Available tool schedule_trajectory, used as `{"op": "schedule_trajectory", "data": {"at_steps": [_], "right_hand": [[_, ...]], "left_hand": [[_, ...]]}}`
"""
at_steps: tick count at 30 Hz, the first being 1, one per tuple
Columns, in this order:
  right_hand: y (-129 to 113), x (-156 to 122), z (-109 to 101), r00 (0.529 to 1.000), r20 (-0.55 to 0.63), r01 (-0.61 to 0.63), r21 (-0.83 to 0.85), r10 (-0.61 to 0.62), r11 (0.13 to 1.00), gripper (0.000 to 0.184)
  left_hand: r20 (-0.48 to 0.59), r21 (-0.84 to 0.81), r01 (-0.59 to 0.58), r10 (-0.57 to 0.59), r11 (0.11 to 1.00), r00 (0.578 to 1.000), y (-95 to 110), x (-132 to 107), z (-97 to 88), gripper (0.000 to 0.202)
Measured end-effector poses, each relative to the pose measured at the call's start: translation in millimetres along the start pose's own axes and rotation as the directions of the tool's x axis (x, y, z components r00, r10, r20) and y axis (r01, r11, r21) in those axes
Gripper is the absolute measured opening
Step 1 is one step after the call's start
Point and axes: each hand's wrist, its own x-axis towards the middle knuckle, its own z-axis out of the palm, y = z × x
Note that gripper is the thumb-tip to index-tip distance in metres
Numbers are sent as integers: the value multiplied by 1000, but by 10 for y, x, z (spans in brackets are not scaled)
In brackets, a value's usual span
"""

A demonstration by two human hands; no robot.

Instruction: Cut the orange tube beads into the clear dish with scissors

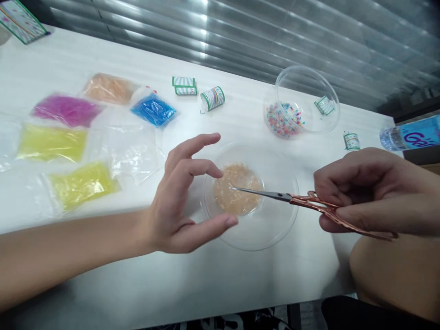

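Note:
My right hand grips a pair of scissors by its copper-coloured handles. The dark, narrow blades look closed and point left, over a clear round bowl. Inside the bowl lies a mass of light orange, translucent bits. At the bowl's left side is my left hand, its fingers curved and apart from the thumb, with nothing held between them. Its thumb and fingertips reach over the bowl's rim. I cannot tell whether they touch the bowl.
Left lie clear bags of yellow, purple, orange and blue material. Curled printed labels lie behind the bowl. Back right, a clear container stands by multicoloured beads. A water bottle lies at far right.

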Motion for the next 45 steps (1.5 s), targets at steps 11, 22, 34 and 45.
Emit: {"op": "schedule_trajectory", "data": {"at_steps": [11,22,34,45], "right_hand": [[15,45,90,987,96,-150,226,131,963,20],[-30,53,172,979,104,-199,283,177,938,26],[-61,72,170,982,142,-163,337,121,927,28],[-66,83,167,991,87,-111,147,99,983,30]], "left_hand": [[-36,73,63,-61,995,998,59,-21,-13,17],[40,82,42,-45,996,998,91,-3,-60,14],[34,62,8,-10,998,999,53,-2,-56,17],[34,44,0,-1,999,999,31,-20,-49,25]]}}
